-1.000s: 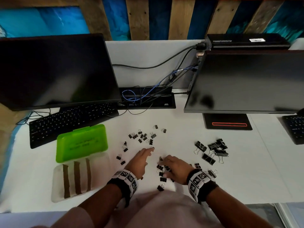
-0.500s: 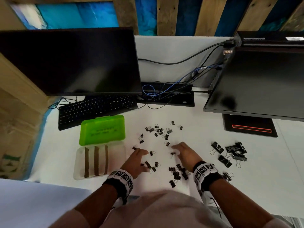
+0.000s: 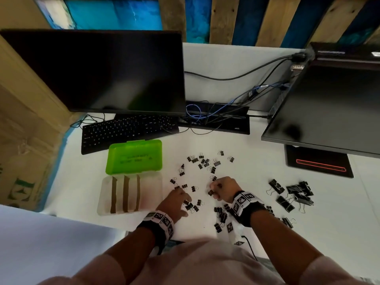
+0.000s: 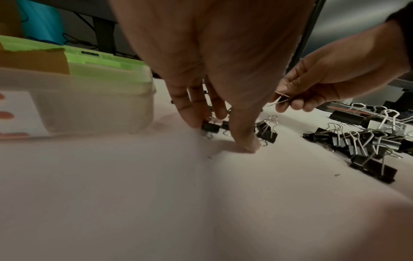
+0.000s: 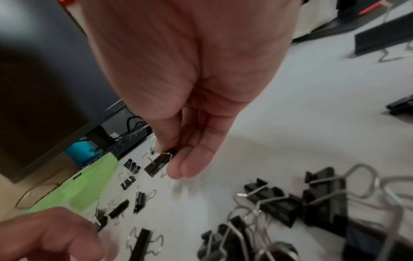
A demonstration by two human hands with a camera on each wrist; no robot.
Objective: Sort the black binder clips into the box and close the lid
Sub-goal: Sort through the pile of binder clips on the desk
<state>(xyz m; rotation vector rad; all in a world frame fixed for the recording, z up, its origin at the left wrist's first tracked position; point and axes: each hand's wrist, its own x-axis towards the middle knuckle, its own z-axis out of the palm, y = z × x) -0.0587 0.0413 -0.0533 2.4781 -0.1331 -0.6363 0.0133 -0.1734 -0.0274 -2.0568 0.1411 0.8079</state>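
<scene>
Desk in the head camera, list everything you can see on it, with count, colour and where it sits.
small binder clips: dozens, black, scattered mid-desk
large binder clips: a pile, black, right
box: one, clear, brown dividers, left, open
lid: one, green, behind the box
keyboard: one, black, behind the lid
monitors: two, black, rear left and right
cables: black and blue, rear centre
desk: white
left hand: fingertips down among small clips
right hand: pinches one small clip

2 dark monitors (image 3: 98, 70), black keyboard (image 3: 127, 130), tangled cables (image 3: 205, 116), white desk (image 3: 236, 145)
</scene>
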